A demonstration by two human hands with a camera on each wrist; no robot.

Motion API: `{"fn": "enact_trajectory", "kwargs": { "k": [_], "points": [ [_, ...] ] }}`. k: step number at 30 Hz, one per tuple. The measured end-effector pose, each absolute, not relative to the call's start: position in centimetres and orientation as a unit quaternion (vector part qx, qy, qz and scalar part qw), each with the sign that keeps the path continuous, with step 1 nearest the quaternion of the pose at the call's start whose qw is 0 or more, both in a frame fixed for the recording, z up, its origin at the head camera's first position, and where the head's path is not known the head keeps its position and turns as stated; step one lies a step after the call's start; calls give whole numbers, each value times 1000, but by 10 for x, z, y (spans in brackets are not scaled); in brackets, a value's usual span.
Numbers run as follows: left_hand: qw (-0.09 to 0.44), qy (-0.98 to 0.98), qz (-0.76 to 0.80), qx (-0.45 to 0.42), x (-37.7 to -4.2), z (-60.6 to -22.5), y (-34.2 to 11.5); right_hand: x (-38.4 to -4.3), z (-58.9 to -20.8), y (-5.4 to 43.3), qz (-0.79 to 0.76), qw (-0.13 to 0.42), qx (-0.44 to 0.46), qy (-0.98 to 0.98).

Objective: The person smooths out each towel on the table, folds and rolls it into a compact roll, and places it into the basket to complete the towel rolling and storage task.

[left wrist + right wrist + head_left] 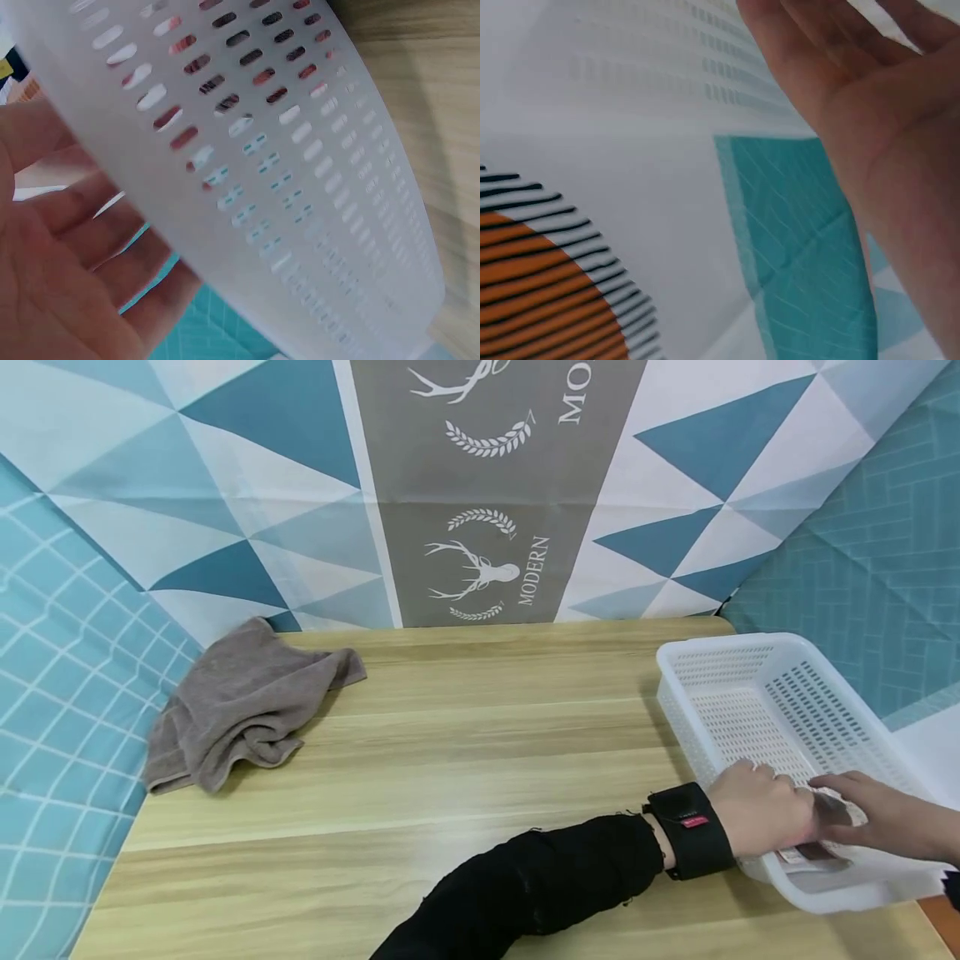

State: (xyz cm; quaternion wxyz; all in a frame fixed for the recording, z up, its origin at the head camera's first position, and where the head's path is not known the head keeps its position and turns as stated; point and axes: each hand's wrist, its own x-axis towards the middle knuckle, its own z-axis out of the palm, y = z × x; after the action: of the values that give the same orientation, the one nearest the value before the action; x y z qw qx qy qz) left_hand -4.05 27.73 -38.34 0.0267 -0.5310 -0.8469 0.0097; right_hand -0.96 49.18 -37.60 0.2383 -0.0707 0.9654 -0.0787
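Note:
In the head view both hands are over the near end of a white perforated plastic basket [843,752]. A dark reddish-brown package [831,810] shows between the thumb and fingers of the right hand [885,814], which grips it. Right beside it is the left hand [761,810], knuckles up, reaching over the basket's left rim; its fingertips are hidden. A flat, clear-wrapped part with a white label [791,856] shows below the hands. Through the basket's slots in the left wrist view, reddish contents [184,136] are visible.
A crumpled grey-brown towel [247,702] lies at the back left of the wooden table [465,760]. Patterned cloth [480,493] hangs along the back. The basket stands at the table's right edge. A black band [690,831] circles the left wrist.

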Motion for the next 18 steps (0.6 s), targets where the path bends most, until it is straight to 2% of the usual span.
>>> {"fn": "enact_trajectory", "kwargs": {
  "k": [2, 8, 10, 13, 18],
  "points": [
    [46, -849, 12, -527, -45, -381, 269, -12, -373, 484, -80, 200, -85, 973],
    [105, -855, -17, -508, -66, -374, 244, -20, -372, 455, -67, 18, -178, 982],
    [115, -862, -33, -493, -74, -373, 236, -25, -371, 444, -62, -27, -202, 977],
    [118, -871, -55, -473, -84, -374, 223, -32, -367, 426, -70, -59, -227, 970],
    [131, -877, -80, -455, -97, -378, 199, -45, -362, 397, -80, -69, -255, 961]
  ]
}}
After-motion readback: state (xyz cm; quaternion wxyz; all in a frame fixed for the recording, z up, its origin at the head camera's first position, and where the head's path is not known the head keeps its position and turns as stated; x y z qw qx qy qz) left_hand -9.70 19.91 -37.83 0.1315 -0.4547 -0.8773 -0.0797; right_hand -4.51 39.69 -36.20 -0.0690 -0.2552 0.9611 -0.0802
